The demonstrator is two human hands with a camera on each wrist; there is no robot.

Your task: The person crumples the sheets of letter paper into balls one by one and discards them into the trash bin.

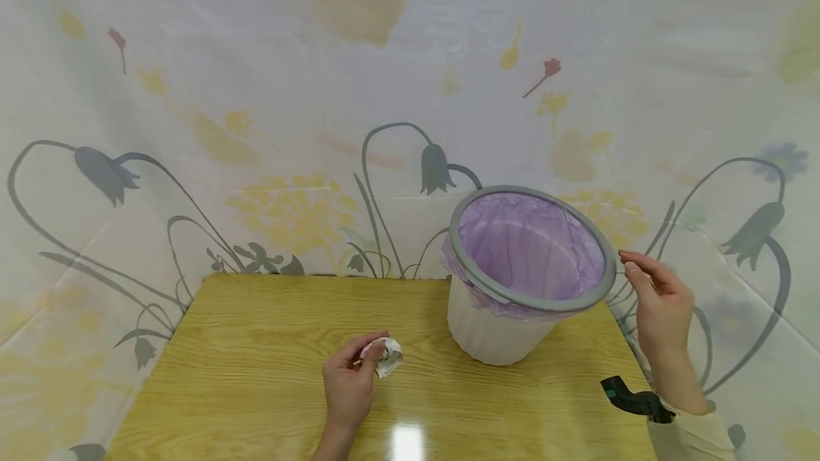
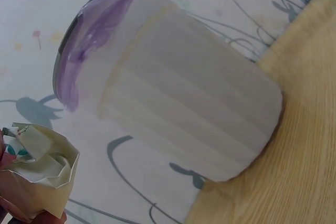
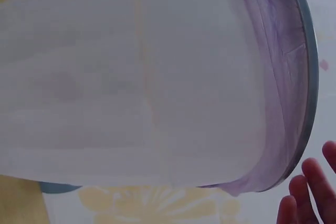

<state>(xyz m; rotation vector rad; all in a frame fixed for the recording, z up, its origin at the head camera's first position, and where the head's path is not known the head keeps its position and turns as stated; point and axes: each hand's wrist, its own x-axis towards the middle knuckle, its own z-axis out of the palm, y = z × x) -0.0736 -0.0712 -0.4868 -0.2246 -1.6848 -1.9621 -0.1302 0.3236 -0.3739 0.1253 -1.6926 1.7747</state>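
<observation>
A crumpled piece of printed paper (image 1: 386,357) is pinched between the thumb and fingers of my left hand (image 1: 349,379), just above the table. To the right stands a white trash can (image 1: 496,329) with a grey rim ring (image 1: 463,265) over a purple trash bag (image 1: 532,240) that lines it. Beside the rim's right side is my right hand (image 1: 663,301), holding nothing. In the right wrist view its fingers (image 3: 314,179) are spread a little and stay just off the rim. The left wrist view has the paper (image 2: 42,174) at the lower left, beside the can (image 2: 194,87).
Beneath everything is a wood-grain table (image 1: 256,361), its back edge against a pale floral sheet (image 1: 256,77). A black strap-like device (image 1: 634,398) sits on the right wrist.
</observation>
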